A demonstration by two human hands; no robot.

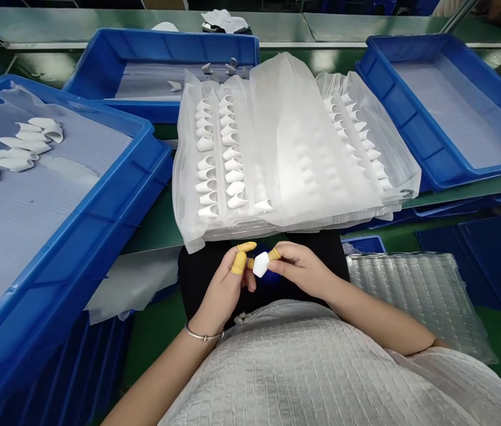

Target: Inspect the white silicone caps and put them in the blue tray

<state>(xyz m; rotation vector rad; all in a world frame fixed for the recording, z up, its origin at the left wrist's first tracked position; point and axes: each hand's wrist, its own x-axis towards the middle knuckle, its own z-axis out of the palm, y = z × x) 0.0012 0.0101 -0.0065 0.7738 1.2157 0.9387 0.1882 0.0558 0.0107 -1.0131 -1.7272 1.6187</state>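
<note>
From my head camera, looking down: I hold a small white plastic piece point(260, 264) between both hands, just above my lap and in front of the stack of clear blister trays point(286, 148). My left hand point(226, 284) pinches it from the left, its fingertips capped in yellow finger cots point(242, 255), the other fingers curled loosely underneath. My right hand point(300, 267) grips the piece from the right, also with a yellow cot at the tip, fingers closed around its edge. A thin bracelet point(204, 335) sits on my left wrist.

The blister trays hold rows of similar white pieces in their left columns; a translucent sheet lies over the middle. To my left a blue bin point(135, 177) carries a few loose white pieces point(23, 145) on a pale liner. Another blue bin point(414, 118) stands at the right, and a third point(166, 47) behind the stack. An empty-looking clear tray point(419, 296) lies beside my right forearm.
</note>
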